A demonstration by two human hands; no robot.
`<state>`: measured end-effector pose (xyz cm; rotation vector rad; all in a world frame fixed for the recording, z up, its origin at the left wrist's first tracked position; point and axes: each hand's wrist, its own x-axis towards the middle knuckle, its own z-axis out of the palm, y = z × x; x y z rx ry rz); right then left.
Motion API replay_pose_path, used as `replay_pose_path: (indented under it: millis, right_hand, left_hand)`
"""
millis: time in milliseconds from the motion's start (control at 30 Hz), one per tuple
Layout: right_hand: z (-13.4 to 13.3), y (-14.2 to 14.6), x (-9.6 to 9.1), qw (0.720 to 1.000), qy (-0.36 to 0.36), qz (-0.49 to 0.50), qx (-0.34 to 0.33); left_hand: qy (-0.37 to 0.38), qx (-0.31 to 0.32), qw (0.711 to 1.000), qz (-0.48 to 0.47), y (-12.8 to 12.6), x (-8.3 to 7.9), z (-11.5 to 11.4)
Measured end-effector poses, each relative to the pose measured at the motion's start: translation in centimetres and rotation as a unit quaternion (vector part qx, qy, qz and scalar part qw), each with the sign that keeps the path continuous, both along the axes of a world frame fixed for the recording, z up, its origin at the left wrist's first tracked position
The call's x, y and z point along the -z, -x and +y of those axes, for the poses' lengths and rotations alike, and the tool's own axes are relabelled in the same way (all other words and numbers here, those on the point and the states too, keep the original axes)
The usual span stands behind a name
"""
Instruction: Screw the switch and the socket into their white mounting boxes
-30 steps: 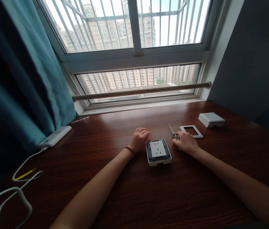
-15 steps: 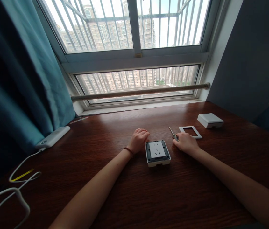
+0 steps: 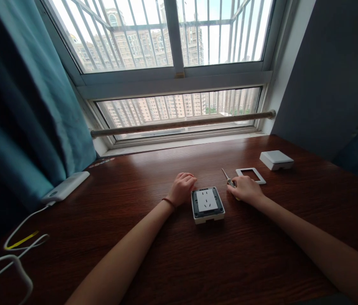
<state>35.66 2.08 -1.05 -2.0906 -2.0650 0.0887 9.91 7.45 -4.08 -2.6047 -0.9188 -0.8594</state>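
A wall socket [image 3: 207,200] lies face up in a white box on the table, its outer frame off and its dark mounting plate showing. My left hand [image 3: 181,188] rests just left of it, fingers loosely curled in, with no object visible in them. To the right of the socket, my right hand [image 3: 246,189] is closed around a screwdriver [image 3: 228,179], whose thin metal shaft points away toward the window. Just beyond that hand lies a white square frame [image 3: 259,175], flat on the wood.
A second white box [image 3: 276,160] sits at the back right of the brown table [image 3: 166,262]. On the left are a white power strip-like device [image 3: 66,186], its white cable [image 3: 16,224] and a yellow strip [image 3: 23,240]. A blue curtain [image 3: 48,106] hangs there; a rail [image 3: 181,123] crosses the window.
The whole view has shifted slightly, with things appearing a little further left. Both hands keep nearly the same places beside the socket, and the screwdriver stays in my right hand.
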Motion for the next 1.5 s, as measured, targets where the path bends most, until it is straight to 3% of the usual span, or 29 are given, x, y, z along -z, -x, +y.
replay_pose_path:
  millis: [233,433,600,767,1333,1500]
  right_hand:
    - [0.7,-0.8,0.2,0.999,-0.042,0.029,0.003]
    - [3.4,-5.3,-0.2,0.993,-0.095,0.067,-0.037]
    - [4.8,-10.2,-0.1,0.984,-0.027,0.101,-0.145]
    - [4.9,-12.9,0.7,0.964,0.092,0.193,-0.160]
    - [4.5,-12.5,0.4,0.969,0.084,0.180,-0.144]
    - [4.7,-11.9,0.2,0.961,0.043,0.252,-0.103]
  left_hand:
    - [-0.001,-0.003,1.000,0.000,0.1,0.1,0.0]
    - [0.003,-0.006,1.000,-0.004,0.1,0.1,0.0]
    - [0.003,-0.005,1.000,-0.004,0.1,0.0,0.0]
    - [0.004,-0.003,1.000,-0.006,0.0,0.0,0.0]
    - [0.028,0.001,0.999,-0.029,-0.1,0.0,-0.1]
    - [0.049,-0.005,0.996,-0.073,-0.2,-0.1,-0.2]
